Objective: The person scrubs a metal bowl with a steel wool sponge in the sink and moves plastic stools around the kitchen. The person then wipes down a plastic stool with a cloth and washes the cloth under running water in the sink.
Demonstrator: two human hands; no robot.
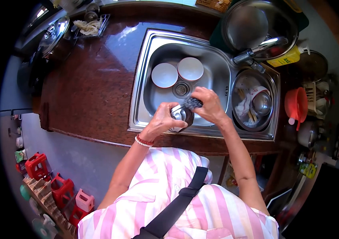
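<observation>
1. The left arm reaches forward and inward, elbow bent; the left hand [162, 119] is above the sink's near edge.
2. The right arm reaches forward and inward, its forearm slanting toward the left hand; the right hand [210, 104] is bent over at the wrist, knuckles up.
3. Counts, left to right: two bracelets [144, 141] on the left wrist, one red, one white; one large sink [137, 91]; two bowls [164, 75] side by side in it, just beyond one drain [182, 89]; one tap [257, 51]; one round basin [237, 113] of dishes, overlapping too much to count; one red strainer [296, 104].
4. The left hand curls around a metal piece [188, 118], mostly hidden, above the sink's near side.
5. The right hand is closed around a dark scrubber [192, 102], which meets the metal piece's upper edge.
</observation>
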